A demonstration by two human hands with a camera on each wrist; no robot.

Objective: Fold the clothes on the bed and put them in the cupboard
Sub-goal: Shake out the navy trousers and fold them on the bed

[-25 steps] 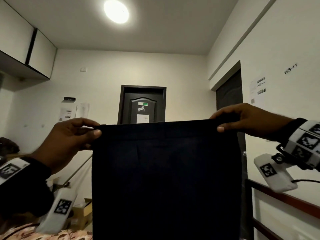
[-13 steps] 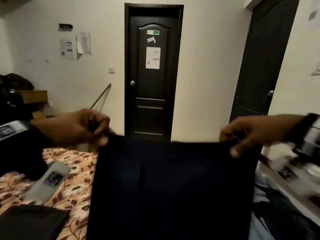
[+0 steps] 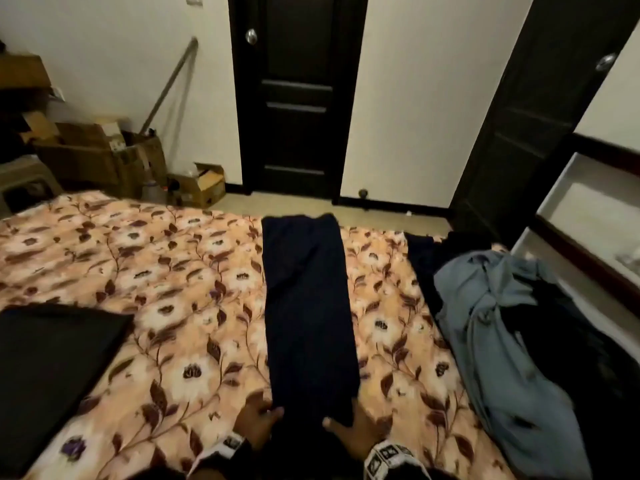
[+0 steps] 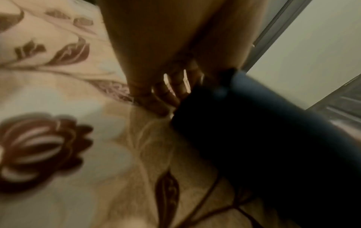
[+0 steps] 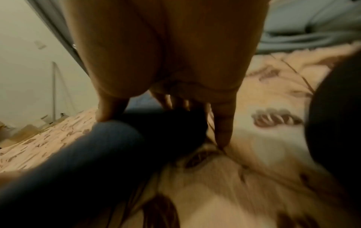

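Dark trousers (image 3: 308,306) are laid lengthwise on the bed (image 3: 166,271), the near end pinched by the left hand (image 3: 258,422) and right hand (image 3: 356,427). Beyond the grip, the cloth should be smoothed flat before being folded.

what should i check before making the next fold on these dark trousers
1. dark trousers lying flat and lengthwise on the bed: ok
2. left hand holding the near left corner: ok
3. right hand holding the near right corner: ok
4. far end free of the clothes pile: ok
5. folded black garment out of the way: ok
6. creases smoothed out: cannot tell
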